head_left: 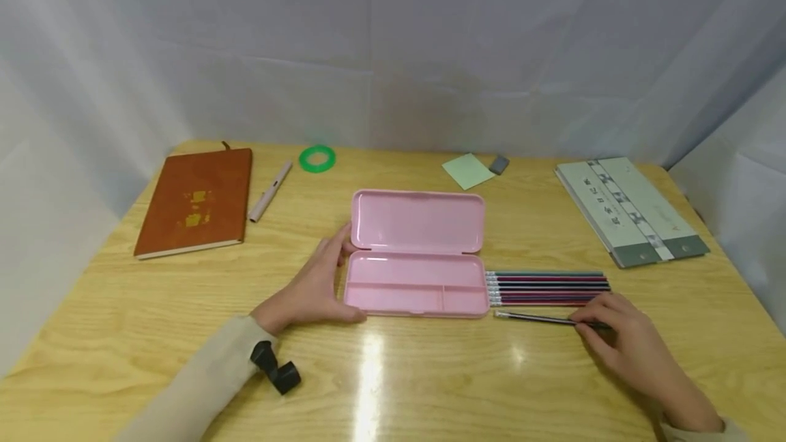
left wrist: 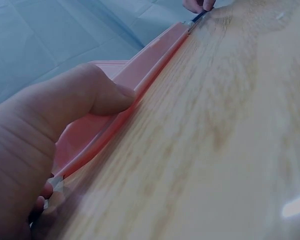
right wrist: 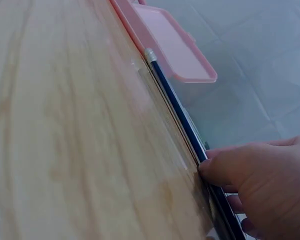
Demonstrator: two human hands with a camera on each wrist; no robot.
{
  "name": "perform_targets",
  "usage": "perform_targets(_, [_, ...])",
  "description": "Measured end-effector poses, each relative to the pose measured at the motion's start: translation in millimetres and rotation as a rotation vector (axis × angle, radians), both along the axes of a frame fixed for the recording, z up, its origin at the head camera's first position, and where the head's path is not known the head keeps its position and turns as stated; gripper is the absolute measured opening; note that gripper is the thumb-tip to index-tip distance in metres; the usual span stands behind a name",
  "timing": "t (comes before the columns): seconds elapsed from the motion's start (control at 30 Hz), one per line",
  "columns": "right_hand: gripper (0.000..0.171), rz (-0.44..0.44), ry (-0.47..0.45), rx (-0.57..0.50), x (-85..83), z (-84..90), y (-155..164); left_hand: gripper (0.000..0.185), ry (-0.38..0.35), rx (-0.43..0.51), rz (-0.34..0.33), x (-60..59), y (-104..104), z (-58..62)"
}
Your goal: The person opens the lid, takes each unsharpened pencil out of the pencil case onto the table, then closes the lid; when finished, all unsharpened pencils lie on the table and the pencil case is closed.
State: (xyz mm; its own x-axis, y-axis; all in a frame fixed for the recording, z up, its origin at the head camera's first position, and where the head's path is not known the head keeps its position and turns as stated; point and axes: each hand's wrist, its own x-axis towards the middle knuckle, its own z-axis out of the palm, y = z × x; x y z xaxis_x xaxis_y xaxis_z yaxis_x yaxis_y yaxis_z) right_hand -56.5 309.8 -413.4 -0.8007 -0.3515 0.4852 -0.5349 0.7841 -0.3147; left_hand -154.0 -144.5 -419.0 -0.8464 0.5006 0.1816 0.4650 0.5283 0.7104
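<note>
A pink pencil case (head_left: 415, 280) lies with its lid (head_left: 418, 222) folded back, its compartments bare. My left hand (head_left: 316, 285) grips its left end, thumb at the front corner and fingers toward the hinge. In the left wrist view the thumb (left wrist: 107, 95) bends against the case's edge. To the right, my right hand (head_left: 632, 340) pinches a dark pencil (head_left: 534, 318) between thumb and fingers, its eraser end pointing at the case. Just behind it, several pencils (head_left: 546, 288) lie side by side in a row, eraser ends by the case's right side.
At the left lie a brown notebook (head_left: 196, 200) and a pale pen (head_left: 270, 192). Toward the back are a green tape roll (head_left: 301, 159), a light green sticky-note pad (head_left: 468, 171) and a grey eraser (head_left: 499, 165). A grey-green notebook (head_left: 629, 210) lies at the right.
</note>
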Motion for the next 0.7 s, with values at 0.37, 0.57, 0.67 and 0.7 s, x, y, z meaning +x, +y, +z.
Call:
perform_targets(0.37, [0.031, -0.003, 0.033, 0.056, -17.3, -0.1, -23, 0.140, 0.011, 0.000, 0.006, -1.8, 0, -1.8])
perform_targets(0.57, [0.027, 0.028, 0.055, 0.029, -36.3, 6.0, -53, 0.139, 0.010, 0.003, -0.001, -1.4, 1, -2.2])
perform_targets(0.67, [0.032, 0.072, -0.021, -0.044, -55.2, 9.8, -71, 0.139, 0.013, 0.007, 0.005, -1.4, 1, -2.5])
perform_targets(0.7, [0.036, 0.083, -0.076, -0.088, -62.4, 11.7, -76, 0.139, 0.015, 0.006, 0.005, -1.8, 2, -2.9])
